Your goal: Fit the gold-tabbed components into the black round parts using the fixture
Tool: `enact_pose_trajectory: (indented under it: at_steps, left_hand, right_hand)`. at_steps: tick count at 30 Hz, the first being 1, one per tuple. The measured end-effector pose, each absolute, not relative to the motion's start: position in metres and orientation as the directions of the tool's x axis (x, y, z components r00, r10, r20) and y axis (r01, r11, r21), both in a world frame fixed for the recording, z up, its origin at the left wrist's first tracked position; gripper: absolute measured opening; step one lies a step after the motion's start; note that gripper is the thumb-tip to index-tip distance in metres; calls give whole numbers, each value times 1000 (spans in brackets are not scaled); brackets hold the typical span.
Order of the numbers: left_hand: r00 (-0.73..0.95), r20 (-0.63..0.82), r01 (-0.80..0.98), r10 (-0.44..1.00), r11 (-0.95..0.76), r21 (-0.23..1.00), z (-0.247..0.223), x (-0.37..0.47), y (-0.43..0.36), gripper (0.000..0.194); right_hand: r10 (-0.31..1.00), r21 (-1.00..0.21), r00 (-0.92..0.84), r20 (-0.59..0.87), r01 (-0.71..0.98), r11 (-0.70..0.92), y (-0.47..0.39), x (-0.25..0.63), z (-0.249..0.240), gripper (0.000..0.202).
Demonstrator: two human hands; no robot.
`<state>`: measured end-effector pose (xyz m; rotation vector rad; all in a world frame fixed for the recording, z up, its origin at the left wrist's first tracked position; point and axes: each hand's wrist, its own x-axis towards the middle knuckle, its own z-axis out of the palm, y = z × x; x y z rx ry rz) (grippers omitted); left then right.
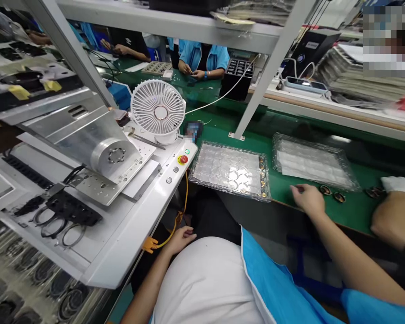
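Note:
My left hand (180, 240) rests low by my lap, its fingers loosely bent and apart, with nothing visible in it. On the green table's front edge lies my right hand (309, 201), fingers slightly curled and apart, no held object showing. Just right of it are two small black rings with a coppery inside, one ring (325, 190) and another ring (339, 197). Left of that hand is a clear plastic tray (226, 166) with a column of round dark-and-gold parts (263, 175) along its right side. Behind the hand sits a second clear tray (313, 159) with white sheet in it.
A white machine (148, 211) with a red stop button (183, 159) and a white fan (158, 108) stands at left. A shelf post (259, 76) rises from the table. At right, a co-worker's white-gloved hand (400, 185) is near dark rings (374, 192). Other people work opposite.

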<state>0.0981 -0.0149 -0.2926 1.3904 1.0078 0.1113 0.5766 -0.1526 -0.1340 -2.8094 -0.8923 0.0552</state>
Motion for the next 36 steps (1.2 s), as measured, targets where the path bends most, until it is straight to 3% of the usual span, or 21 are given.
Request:
enact_pose_trajectory:
  at_steps: [4, 9, 14, 19, 23, 26, 30, 36]
  left_hand:
    - [592, -511, 440, 624, 281, 853, -298, 93, -13, 71]
    - [570, -501, 389, 652, 323, 863, -301, 86, -14, 71]
    - [557, -504, 363, 660, 352, 863, -304, 83, -14, 70]
    - [549, -507, 349, 665, 368, 862, -307, 85, -13, 68]
    - [545, -505, 345, 669, 371, 862, -305, 85, -13, 68]
    - [544, -501, 343, 673, 366, 865, -303, 83, -14, 67]
    - [541, -496, 348, 679, 356, 867, -300, 80, -15, 64]
    - [537, -501, 363, 678, 351, 863, -296, 80, -15, 64]
  right_hand:
    - [574, -320, 799, -179, 504, -802, -116, 556, -145, 28]
    - [530, -441, 803, -273, 385, -811, -92, 549, -137, 32]
    - [466, -640, 777, -423, 108, -760, -94, 547, -127, 30]
    - [483, -811, 703, -522, -234, -537, -96, 536, -124, 20]
    - [476, -817, 668, -572, -419, -395, -93, 526, -126, 14]
    - [461, -804, 660, -594, -495, -328, -92, 520, -129, 23]
    - [442, -797, 667, -600, -545, -260, -92, 517, -131, 38]
    - [419, -804, 691, -589, -555, -213, -88, 515, -130, 40]
